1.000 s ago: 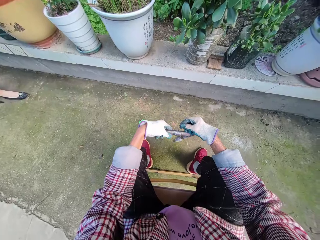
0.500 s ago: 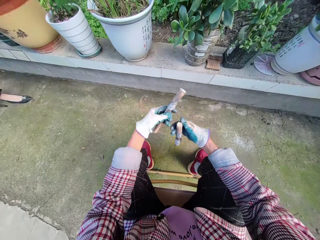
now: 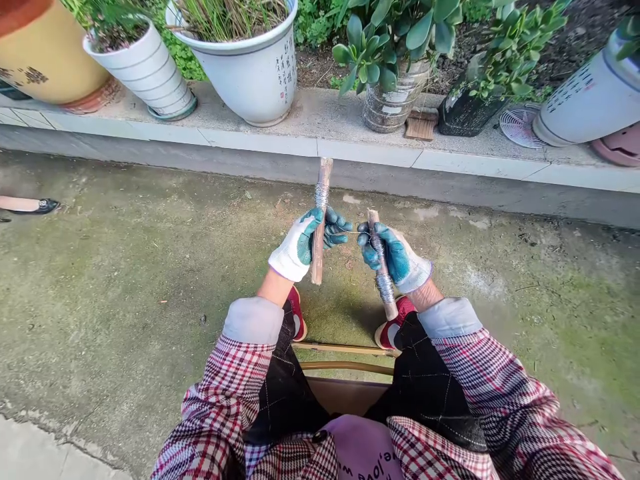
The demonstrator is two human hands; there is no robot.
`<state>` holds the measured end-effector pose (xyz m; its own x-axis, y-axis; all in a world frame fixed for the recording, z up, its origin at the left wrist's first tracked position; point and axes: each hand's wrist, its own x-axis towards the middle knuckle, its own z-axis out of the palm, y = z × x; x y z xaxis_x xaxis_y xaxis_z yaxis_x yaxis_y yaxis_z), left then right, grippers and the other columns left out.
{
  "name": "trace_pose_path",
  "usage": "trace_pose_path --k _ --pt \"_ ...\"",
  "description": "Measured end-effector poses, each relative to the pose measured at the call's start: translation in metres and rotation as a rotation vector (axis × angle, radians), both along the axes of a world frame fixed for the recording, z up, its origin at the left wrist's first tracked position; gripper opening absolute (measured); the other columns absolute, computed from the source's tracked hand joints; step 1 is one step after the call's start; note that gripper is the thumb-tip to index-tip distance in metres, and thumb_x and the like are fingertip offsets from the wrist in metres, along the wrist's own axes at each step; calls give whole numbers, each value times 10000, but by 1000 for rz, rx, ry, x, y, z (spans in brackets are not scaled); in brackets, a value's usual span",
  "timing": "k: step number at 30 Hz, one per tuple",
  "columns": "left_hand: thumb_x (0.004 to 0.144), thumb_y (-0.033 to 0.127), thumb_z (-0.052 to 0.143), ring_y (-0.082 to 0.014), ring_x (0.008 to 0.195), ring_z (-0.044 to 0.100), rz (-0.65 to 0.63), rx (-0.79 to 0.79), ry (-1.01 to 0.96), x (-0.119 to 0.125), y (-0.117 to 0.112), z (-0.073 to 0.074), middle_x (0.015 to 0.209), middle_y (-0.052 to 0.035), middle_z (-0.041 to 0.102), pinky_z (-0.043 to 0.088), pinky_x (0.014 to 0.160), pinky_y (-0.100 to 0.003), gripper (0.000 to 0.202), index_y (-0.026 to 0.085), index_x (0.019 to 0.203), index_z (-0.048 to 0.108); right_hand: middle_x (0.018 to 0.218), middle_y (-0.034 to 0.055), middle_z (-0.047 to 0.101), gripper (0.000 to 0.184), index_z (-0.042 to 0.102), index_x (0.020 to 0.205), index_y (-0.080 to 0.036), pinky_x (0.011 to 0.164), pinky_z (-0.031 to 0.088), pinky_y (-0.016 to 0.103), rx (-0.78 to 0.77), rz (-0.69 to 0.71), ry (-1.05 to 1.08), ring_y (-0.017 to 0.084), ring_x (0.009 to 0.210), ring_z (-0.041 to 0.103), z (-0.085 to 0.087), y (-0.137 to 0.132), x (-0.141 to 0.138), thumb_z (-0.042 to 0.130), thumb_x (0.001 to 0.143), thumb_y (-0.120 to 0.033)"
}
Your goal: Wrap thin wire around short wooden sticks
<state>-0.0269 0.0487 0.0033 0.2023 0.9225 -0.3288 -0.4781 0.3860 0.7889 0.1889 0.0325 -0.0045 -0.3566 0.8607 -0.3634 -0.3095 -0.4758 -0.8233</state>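
Both hands wear white gloves with teal coated palms. My left hand [image 3: 313, 237] grips a short wooden stick [image 3: 318, 257] between thumb and palm, its other fingers stretched toward the right. Silvery wire [image 3: 321, 195] is wound round that stick's upper part, above the hand. My right hand [image 3: 393, 253] is wrapped round a second wooden stick [image 3: 391, 310], which leans with its lower end to the right. Wire coils [image 3: 385, 288] circle this stick below the fingers and also near them. A thin strand of wire [image 3: 356, 232] spans the gap between the two hands.
Potted plants line a low tiled ledge [image 3: 260, 139] ahead, among them a white pot [image 3: 240, 73] and a black pot [image 3: 463, 110]. A small brush [image 3: 421, 125] lies there too. Another person's foot [image 3: 43, 205] shows at left. Bamboo-coloured bars [image 3: 345, 367] are between my legs.
My hands have moved apart and turned, so both sticks now stand nearly upright in view. The left stick swung from a rightward slant, and the strand between the hands is now visible.
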Motion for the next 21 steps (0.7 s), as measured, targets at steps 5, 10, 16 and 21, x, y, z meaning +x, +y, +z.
trace_pose_path --k 5,10,16,21 --pt "908 508 643 -164 783 717 -5 -13 -60 3 -4 21 842 -27 684 627 749 -313 316 203 838 603 707 -20 613 386 634 943 -208 417 482 247 12 -67 -102 115 506 557 -2 4 4 680 820 -571" --pt "935 557 601 -143 705 673 0 -15 14 -1 -8 32 800 -24 651 614 678 -288 371 202 828 579 650 -50 557 489 643 973 -192 445 503 252 29 -168 -104 103 504 535 1 8 4 819 700 -557" --pt "927 602 595 -121 649 631 5 32 22 -7 -9 32 764 -8 603 585 614 -267 417 203 808 575 629 -68 510 451 612 895 -210 396 448 243 5 -228 -148 81 468 452 5 12 11 874 652 -486" --pt "919 587 610 -113 593 598 -10 28 35 -6 -5 26 726 7 590 559 568 -266 408 203 790 564 676 -68 525 421 576 865 -237 443 481 246 -3 -262 -79 85 509 476 5 17 22 879 618 -393"
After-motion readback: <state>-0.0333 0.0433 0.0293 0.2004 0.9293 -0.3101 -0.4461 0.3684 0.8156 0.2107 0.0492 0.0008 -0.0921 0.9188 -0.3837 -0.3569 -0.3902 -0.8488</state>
